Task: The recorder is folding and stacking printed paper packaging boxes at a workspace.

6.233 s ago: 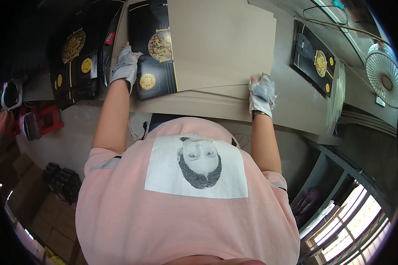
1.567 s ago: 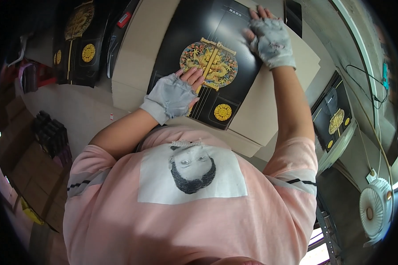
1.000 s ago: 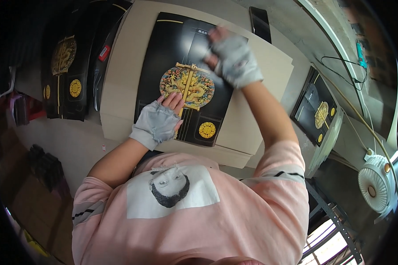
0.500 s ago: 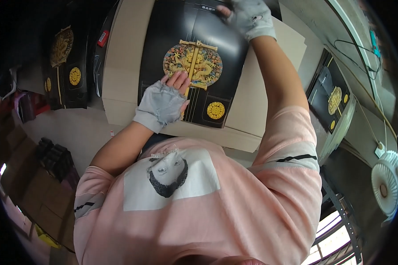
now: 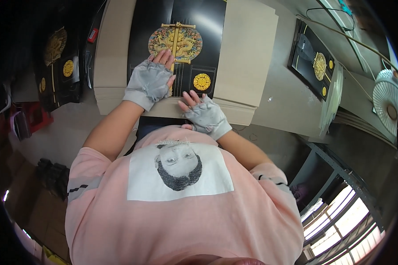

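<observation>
A black printed sheet (image 5: 208,55) with a colourful round dragon emblem and a small gold medallion lies on a stack of grey-beige boards (image 5: 245,57). My left hand (image 5: 150,81), in a grey fingerless glove, rests flat on the sheet's near left part. Its outstretched fingers reach the emblem's lower edge. Close to the stack's front edge is my right hand (image 5: 205,115), gloved alike, below the medallion. Its fingers are apart and nothing shows in them; whether they touch the boards I cannot tell.
More black printed sheets lie at the left (image 5: 53,66), beside a small red object (image 5: 92,35). Another pile (image 5: 314,62) of black printed sheets is at the right. A white fan (image 5: 388,97) stands at the far right, with cables above it.
My right hand has come from the sheet's far right corner back to the stack's near edge. My left hand stays on the sheet. The whole view has shifted slightly.
</observation>
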`<state>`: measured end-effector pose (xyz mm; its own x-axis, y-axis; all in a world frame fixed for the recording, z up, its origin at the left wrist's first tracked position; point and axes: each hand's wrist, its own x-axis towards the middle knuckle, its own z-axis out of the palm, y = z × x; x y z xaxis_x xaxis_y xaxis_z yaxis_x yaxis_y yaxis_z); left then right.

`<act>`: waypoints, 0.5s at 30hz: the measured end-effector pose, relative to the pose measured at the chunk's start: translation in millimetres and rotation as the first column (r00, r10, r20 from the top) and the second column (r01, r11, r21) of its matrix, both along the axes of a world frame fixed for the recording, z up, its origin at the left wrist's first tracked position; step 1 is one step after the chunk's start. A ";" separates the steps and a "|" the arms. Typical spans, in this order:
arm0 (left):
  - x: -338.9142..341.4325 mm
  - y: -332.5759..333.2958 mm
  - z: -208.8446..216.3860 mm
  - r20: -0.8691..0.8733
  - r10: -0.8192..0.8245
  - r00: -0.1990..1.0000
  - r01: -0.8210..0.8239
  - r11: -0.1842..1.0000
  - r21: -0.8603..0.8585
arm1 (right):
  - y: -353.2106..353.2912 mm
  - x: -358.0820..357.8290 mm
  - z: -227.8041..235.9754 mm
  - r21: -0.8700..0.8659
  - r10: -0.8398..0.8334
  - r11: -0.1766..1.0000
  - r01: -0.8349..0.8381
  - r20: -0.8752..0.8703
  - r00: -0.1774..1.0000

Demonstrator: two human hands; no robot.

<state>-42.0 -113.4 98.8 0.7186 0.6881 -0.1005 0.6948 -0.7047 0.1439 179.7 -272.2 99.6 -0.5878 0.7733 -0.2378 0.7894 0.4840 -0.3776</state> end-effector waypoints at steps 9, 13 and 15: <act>-1.4 -19.7 42.7 -0.113 -0.226 0.967 0.222 0.974 -0.048 | 1.5 38.1 16.8 0.071 -0.665 0.683 0.727 -0.353 0.658; 3.1 -21.2 58.8 -0.119 -0.217 0.969 0.199 0.969 -0.145 | 56.8 44.6 2.6 -0.667 -0.896 0.327 0.670 -0.445 -0.006; -2.7 -23.1 60.0 -0.106 -0.226 0.968 0.207 0.964 -0.166 | 76.1 51.3 1.2 -0.844 -0.990 0.040 0.534 -0.105 -0.091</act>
